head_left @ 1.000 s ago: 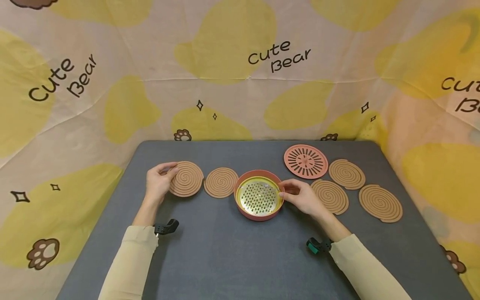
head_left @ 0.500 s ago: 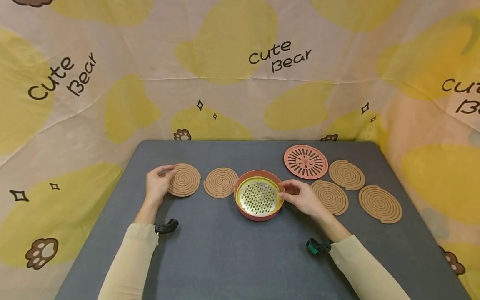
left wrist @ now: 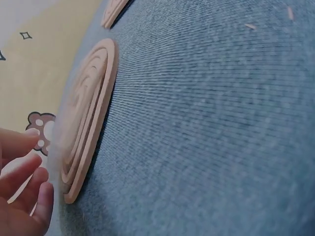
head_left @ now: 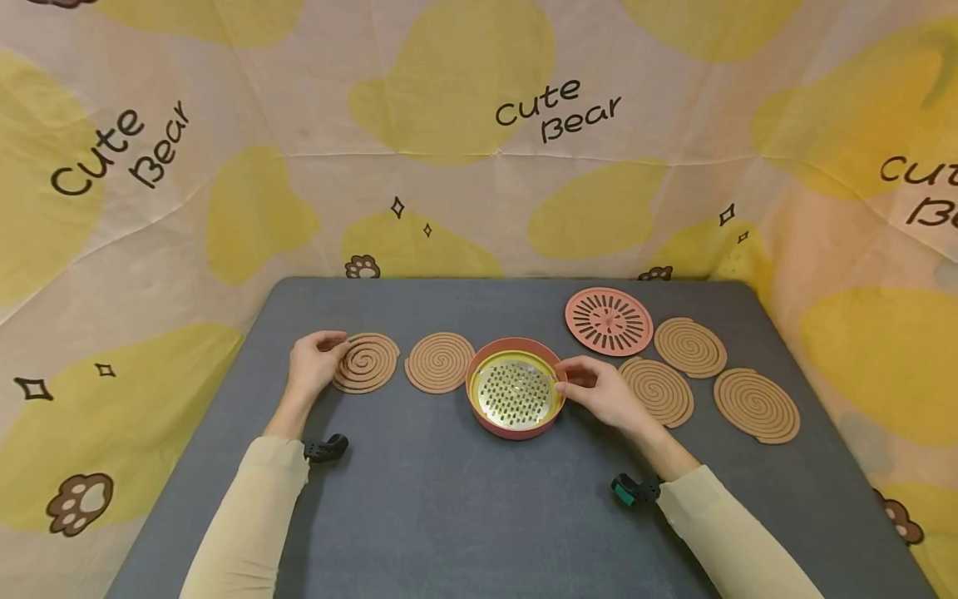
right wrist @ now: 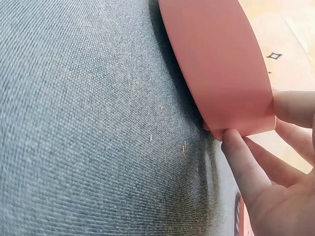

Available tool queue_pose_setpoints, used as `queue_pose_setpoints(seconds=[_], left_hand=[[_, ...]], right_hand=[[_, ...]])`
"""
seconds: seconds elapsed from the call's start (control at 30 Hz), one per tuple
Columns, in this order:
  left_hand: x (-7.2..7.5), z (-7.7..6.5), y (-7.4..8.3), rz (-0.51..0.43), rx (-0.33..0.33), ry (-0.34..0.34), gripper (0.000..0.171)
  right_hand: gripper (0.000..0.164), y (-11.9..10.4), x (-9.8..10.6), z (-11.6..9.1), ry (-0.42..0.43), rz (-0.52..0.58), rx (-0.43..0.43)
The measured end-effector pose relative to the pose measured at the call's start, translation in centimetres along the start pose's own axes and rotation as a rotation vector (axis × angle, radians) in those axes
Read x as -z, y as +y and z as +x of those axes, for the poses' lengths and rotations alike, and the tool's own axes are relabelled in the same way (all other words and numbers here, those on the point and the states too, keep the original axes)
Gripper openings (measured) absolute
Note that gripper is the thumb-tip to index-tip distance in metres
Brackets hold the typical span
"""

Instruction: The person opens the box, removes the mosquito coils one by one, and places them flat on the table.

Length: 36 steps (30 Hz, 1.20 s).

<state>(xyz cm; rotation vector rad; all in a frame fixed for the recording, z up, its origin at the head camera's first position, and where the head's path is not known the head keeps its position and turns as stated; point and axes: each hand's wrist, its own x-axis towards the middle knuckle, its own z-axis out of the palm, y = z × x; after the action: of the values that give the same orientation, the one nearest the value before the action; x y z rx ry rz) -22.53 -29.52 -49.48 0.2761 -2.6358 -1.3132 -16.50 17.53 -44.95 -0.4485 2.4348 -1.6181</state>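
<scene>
My left hand (head_left: 316, 362) pinches the left edge of a tan mosquito coil (head_left: 367, 363). In the left wrist view dark gaps show between its rings, and its inner part is blurred near the fingers (left wrist: 43, 199). My right hand (head_left: 602, 391) holds the right side of a round pink mosquito coil holder (head_left: 518, 435), which has a yellow ring and a perforated metal plate (head_left: 515, 393) inside. The right wrist view has the thumb and fingers at opposite edges of its pink wall (right wrist: 224, 64). A second coil (head_left: 440, 363) lies between the holder and the left coil.
A pink slotted lid (head_left: 609, 322) lies at the back right. Beside it are three more mosquito coils, one (head_left: 690, 347) behind, one (head_left: 659, 391) by my right hand and one (head_left: 757, 405) farther right. Printed cloth (head_left: 449, 191) hangs behind the grey table (head_left: 449, 516).
The left coil came down toward the table and slightly left with my left hand, and dark gaps opened between its rings. My right hand and the holder stayed in place.
</scene>
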Motion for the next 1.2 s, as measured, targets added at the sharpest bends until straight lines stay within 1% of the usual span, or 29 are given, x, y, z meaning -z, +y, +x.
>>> queue_pose_setpoints(seconds=[0.13, 0.3, 0.37, 0.47, 0.57, 0.67, 0.77, 0.9, 0.97, 1.07, 1.13, 1.2], left_hand=[[0.1, 0.1, 0.3, 0.026, -0.018, 0.011, 0.029], [0.3, -0.2, 1.0, 0.031, -0.053, -0.008, 0.029], [0.4, -0.4, 1.3, 0.027, -0.073, -0.017, 0.029], [0.4, -0.7, 2.1, 0.018, -0.113, -0.017, 0.028], [0.2, -1.0, 3.2, 0.009, -0.166, -0.009, 0.026], [-0.1, -1.4, 4.4, -0.012, -0.213, -0.016, 0.025], [-0.6, -1.9, 5.4, -0.037, -0.240, -0.035, 0.024], [-2.0, -2.7, 6.2, -0.060, -0.262, -0.069, 0.024], [-2.7, -3.0, 6.5, -0.063, -0.263, -0.093, 0.025], [-3.7, -3.7, 7.1, -0.099, -0.267, -0.138, 0.026], [-4.2, -4.2, 7.6, -0.114, -0.278, -0.162, 0.026], [-4.6, -4.6, 8.0, -0.127, -0.301, -0.177, 0.025]], right_hand=[[0.035, 0.0, 0.0, 0.1, -0.002, 0.000, 0.002], [0.035, 0.1, 0.0, 0.2, -0.007, -0.006, 0.004], [0.035, 0.7, -0.1, 0.4, -0.005, -0.013, 0.000], [0.035, 2.2, -0.1, 0.8, 0.008, -0.023, -0.001], [0.036, 3.5, -0.1, 1.2, 0.021, -0.033, 0.012], [0.036, 4.0, 0.1, 1.5, 0.026, -0.032, 0.021], [0.036, 4.0, 0.2, 1.8, 0.026, -0.035, 0.019], [0.034, 3.9, 0.4, 2.0, 0.042, -0.057, 0.021], [0.036, 3.8, 0.4, 2.0, 0.058, -0.058, 0.019], [0.040, 3.8, 0.6, 1.9, 0.087, -0.051, 0.012], [0.040, 3.9, 0.8, 1.6, 0.110, -0.067, 0.003], [0.039, 3.9, 1.1, 1.2, 0.134, -0.107, -0.004]])
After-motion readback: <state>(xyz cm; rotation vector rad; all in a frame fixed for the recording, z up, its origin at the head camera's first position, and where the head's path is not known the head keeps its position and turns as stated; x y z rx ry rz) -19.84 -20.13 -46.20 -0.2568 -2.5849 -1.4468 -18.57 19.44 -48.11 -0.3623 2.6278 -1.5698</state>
